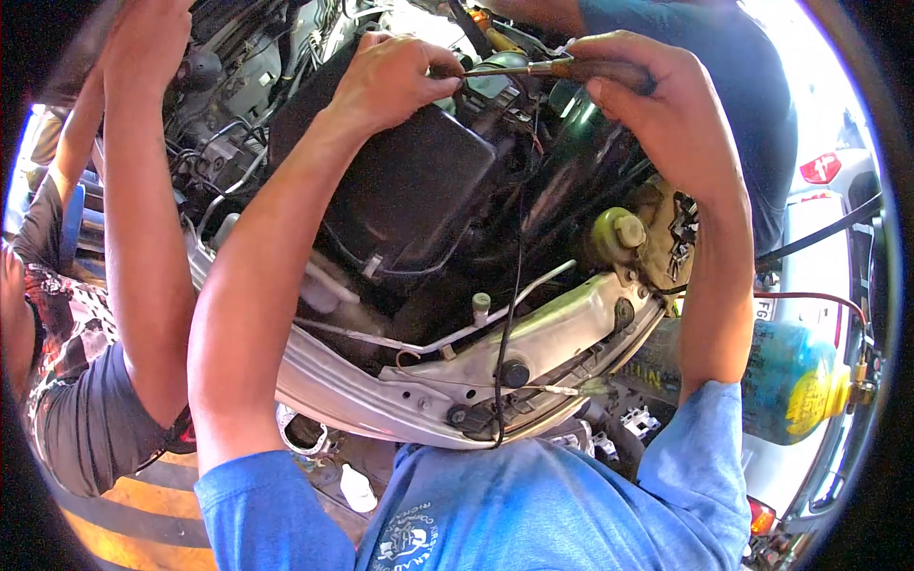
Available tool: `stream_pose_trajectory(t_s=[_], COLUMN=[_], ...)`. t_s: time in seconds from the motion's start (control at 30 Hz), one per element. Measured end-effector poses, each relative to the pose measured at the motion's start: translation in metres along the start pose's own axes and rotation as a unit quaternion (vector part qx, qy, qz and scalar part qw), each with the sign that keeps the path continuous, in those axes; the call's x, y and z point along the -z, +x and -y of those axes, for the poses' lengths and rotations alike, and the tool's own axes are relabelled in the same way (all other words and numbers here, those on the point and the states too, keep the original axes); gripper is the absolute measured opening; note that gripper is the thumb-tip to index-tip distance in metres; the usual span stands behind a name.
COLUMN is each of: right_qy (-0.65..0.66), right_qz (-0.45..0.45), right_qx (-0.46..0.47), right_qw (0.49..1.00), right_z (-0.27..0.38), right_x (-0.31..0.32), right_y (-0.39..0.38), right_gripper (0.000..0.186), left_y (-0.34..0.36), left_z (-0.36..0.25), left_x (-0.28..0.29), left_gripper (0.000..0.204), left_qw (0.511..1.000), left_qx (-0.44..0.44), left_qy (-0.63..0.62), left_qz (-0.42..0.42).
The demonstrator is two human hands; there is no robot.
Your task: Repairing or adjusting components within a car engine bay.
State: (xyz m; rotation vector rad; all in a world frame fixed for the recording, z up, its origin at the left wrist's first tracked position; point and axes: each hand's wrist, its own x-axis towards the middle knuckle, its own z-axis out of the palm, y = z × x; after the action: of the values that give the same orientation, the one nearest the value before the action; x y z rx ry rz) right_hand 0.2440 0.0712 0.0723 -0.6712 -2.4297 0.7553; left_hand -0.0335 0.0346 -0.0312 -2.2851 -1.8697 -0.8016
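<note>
In my right hand (671, 100) is a screwdriver (605, 72) with a dark handle. Its thin shaft points left across the engine bay. My left hand (390, 84) is closed in a pinch where the shaft ends; whatever lies between its fingertips is too small to make out. Beneath my left hand and wrist sits a large black plastic engine-bay box (414, 190). A thin black cable (519, 257) hangs down near the box's right side and over the front of the car.
A co-worker's bare arms (143, 209) reach in from the left. Another person in a dark blue shirt (705, 67) leans in at upper right. A yellowish reservoir (619, 235) and silver front crossmember (524, 328) lie nearer me. A blue-green gas cylinder (785, 381) is at right.
</note>
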Motion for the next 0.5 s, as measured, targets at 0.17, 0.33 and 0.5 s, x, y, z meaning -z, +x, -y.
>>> stream_pose_trajectory(t_s=[0.17, 0.33, 0.5], right_qy=[0.011, 0.056, 0.03], right_qz=[0.015, 0.009, 0.023], right_qx=[-0.024, -0.028, -0.002], right_qw=[1.0, 0.998, 0.999], right_z=[0.001, -0.003, 0.012], right_x=[0.001, 0.0, -0.003], right_y=[0.004, 0.004, 0.007], right_gripper=[0.03, 0.029, 0.035], left_y=[0.001, 0.0, 0.001], left_z=[0.002, 0.004, 0.007], left_x=[0.0, -0.003, -0.005], left_gripper=[0.025, 0.024, 0.023], left_qw=[1.0, 1.0, 1.0], left_qx=[0.024, 0.011, 0.022], left_qy=[0.0, -0.01, -0.017], left_qz=[0.012, -0.008, 0.006])
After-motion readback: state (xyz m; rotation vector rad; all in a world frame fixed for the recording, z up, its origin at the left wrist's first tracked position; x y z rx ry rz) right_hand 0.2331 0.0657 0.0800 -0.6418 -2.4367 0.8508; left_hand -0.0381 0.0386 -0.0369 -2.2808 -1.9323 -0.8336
